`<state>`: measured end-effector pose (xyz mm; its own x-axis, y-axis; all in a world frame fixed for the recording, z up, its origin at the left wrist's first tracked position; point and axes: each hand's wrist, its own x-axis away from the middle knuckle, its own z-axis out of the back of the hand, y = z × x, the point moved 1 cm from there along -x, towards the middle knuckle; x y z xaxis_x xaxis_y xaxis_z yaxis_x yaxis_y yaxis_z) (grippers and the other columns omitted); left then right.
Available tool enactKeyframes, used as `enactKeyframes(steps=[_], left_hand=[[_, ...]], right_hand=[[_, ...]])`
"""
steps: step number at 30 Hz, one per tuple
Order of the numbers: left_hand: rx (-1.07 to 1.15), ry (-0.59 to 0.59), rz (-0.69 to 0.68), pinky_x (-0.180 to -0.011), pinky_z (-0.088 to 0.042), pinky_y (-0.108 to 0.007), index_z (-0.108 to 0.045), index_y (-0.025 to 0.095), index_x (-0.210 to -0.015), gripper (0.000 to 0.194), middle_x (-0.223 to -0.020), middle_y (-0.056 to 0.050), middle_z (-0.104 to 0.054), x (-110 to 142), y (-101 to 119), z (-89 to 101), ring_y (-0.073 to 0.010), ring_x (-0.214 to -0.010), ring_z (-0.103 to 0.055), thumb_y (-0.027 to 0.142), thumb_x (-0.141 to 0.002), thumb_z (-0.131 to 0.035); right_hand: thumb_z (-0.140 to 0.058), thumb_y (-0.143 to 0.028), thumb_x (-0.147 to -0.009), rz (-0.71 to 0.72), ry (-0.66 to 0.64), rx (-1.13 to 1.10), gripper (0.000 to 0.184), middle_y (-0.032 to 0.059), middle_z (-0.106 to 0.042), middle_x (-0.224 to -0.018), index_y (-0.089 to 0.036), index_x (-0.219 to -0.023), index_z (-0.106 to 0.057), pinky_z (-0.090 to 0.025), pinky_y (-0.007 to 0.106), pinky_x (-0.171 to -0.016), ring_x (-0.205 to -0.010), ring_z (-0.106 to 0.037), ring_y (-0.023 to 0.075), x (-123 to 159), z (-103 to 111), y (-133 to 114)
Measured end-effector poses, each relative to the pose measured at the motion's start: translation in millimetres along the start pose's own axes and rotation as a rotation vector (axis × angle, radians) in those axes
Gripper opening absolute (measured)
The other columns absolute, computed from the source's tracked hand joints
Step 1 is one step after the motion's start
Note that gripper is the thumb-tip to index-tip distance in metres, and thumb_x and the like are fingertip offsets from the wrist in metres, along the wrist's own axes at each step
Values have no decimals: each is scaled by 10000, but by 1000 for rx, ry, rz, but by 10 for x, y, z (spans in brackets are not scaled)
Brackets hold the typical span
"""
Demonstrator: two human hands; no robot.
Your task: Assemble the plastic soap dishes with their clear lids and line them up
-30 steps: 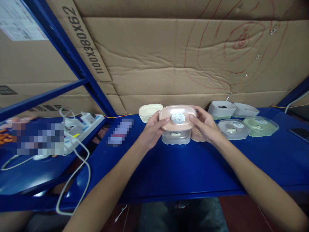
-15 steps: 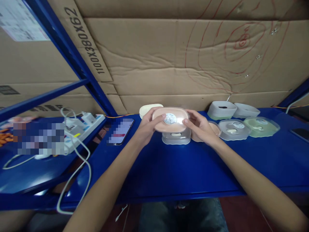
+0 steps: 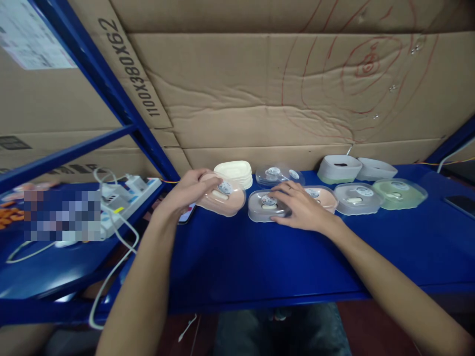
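Five lidded containers form a row across a table (image 3: 267, 267), before a cardboard wall (image 3: 222, 79). From left to right: the first container (image 3: 225, 202) in the left hand (image 3: 181, 195); the second container (image 3: 260, 213) on the table, under the fingers of the right hand (image 3: 302, 207); the third container (image 3: 328, 199), partly behind that hand; the fourth container (image 3: 358, 200); and the fifth container (image 3: 403, 199). Behind the first is a dish stack (image 3: 234, 170); behind the second, some lids (image 3: 284, 174). Two tubs (image 3: 339, 170) sit side by side behind the fourth and fifth. A phone (image 3: 186, 216) lies left, partly hidden by the left arm; farther left is a power strip (image 3: 128, 208).
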<state>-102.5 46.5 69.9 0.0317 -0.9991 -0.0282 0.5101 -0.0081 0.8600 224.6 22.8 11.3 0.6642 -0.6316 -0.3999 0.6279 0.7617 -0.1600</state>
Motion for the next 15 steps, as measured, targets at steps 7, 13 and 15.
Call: enactKeyframes(steps=[7, 13, 15], left_hand=[[-293, -81, -26, -633, -434, -301, -749, 199, -848, 396, -777, -30, -724, -87, -113, -27, -243, -764, -654, 578, -796, -647], [-549, -131, -37, -763, -509, -342, -746, 228, -837, 368, -918, -61, -795, -188, -298, 25, -293, -908, -726, 562, -808, -593], [-603, -166, -52, -779, -511, -347, -748, 232, -854, 366, -954, -71, -805, -176, -314, 9, -295, -928, -734, 547, -834, -561]], right_hand=[[-769, -438, -963, -4, -19, 10, 508, 185, -669, -1414, -183, -1389, -664, -503, 636, -1173, -1323, -628, 397, 8, 9, -2], [-793, -437, -945, -9, -4, -3, 500, 176, -671, -1409, -209, -1373, -672, -515, 648, -1164, -1327, -622, 401, 9, 0, 0], [-788, -437, -949, -9, -4, -3, 506, 181, -670, -1408, -196, -1377, -671, -507, 647, -1177, -1328, -624, 401, 9, -2, 1]])
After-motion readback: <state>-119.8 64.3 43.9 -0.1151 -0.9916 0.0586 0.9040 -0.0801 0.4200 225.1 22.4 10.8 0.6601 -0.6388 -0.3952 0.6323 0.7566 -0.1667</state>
